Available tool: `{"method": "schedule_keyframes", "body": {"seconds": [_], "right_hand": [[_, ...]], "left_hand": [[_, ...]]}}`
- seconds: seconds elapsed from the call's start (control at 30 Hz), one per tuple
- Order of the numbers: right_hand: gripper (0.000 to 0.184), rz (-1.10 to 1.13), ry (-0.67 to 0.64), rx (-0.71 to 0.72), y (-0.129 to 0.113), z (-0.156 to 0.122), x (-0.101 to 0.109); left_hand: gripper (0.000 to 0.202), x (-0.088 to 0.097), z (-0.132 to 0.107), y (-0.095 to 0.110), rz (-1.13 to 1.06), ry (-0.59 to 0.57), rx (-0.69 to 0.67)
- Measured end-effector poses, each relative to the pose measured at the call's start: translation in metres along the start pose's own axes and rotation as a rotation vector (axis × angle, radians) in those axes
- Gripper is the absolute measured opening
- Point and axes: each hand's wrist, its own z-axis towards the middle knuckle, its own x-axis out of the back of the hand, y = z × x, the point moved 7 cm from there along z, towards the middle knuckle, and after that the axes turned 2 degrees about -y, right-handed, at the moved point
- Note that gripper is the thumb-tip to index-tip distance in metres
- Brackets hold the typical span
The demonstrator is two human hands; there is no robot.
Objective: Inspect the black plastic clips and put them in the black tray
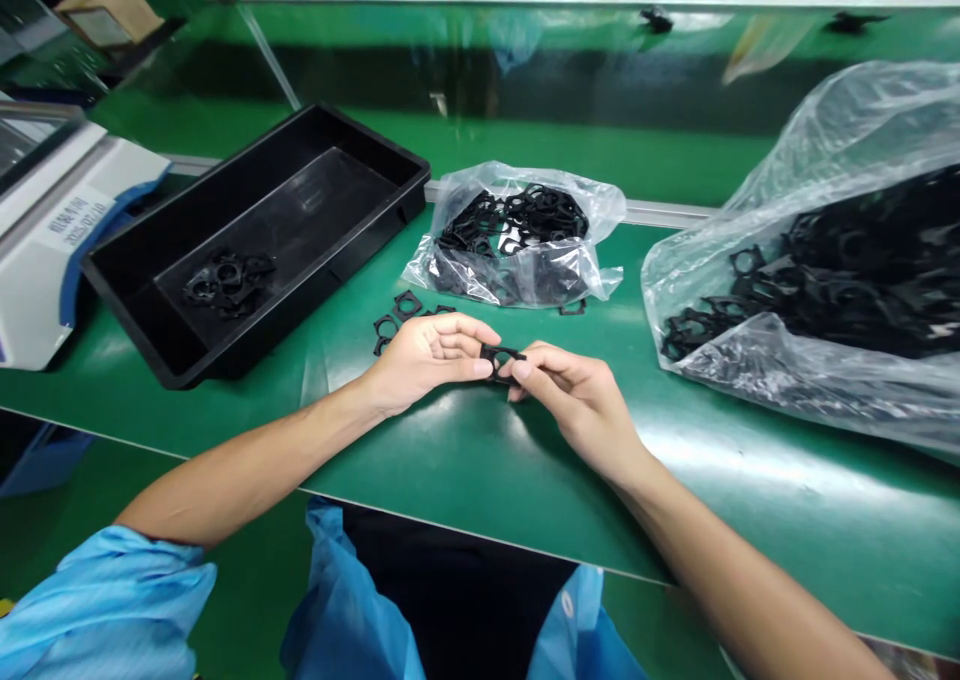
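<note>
Bare hands meet over a green workbench [420, 470]: your left hand [446, 355] and right hand [574, 390] hold one black ring-shaped part [491, 353] between them, just above the surface and ahead of your body. Your left thumb and fingers pinch its nine o'clock end; your right thumb and fingertips close on its three o'clock end. Neither hand is spread, and the part's opening shows between the two grips. Whether anything lies within your curled fingers cannot be told.

Such a thin frame probably flexes, so a light, even pinch at the two ends serves you best, with fingertips off the opening and its edge in plain sight. Turning it with the fingertips, wrists steady and low over the bench, should limit the chance of a drop.

Outward from the part, at ten o'clock, loose black pieces [407, 305] lie just beyond your left hand. Farther that way sits a black tray [315, 210], a small pile of black pieces [229, 282] toward its near end. At twelve o'clock rests a small clear bag [450, 270] of similar pieces; between two and three o'clock, a larger clear bag [795, 380] bulges with more.
</note>
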Motion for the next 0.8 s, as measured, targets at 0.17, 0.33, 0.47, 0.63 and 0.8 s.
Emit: {"method": "schedule_keyframes", "body": {"seconds": [0.17, 0.33, 0.47, 0.63, 0.8], "right_hand": [[0.043, -0.003, -0.024, 0.012, 0.000, -0.001, -0.001], [0.039, -0.023, -0.004, 0.065, -0.004, -0.001, 0.000], [0.040, -0.047, 0.014, 0.085, -0.005, -0.001, 0.000], [0.041, -0.083, 0.011, 0.065, 0.004, -0.001, -0.001], [0.040, -0.023, 0.017, 0.014, 0.008, 0.000, -0.002]], "left_hand": [[0.034, -0.006, 0.000, -0.001, -0.087, -0.073, 0.031], [0.034, -0.010, 0.000, -0.007, -0.153, -0.130, 0.128], [0.027, -0.008, -0.001, -0.004, -0.026, -0.131, 0.075], [0.011, -0.014, -0.005, 0.011, 0.270, -0.164, -0.110], [0.010, -0.014, -0.006, 0.015, 0.341, -0.173, -0.139]]}}
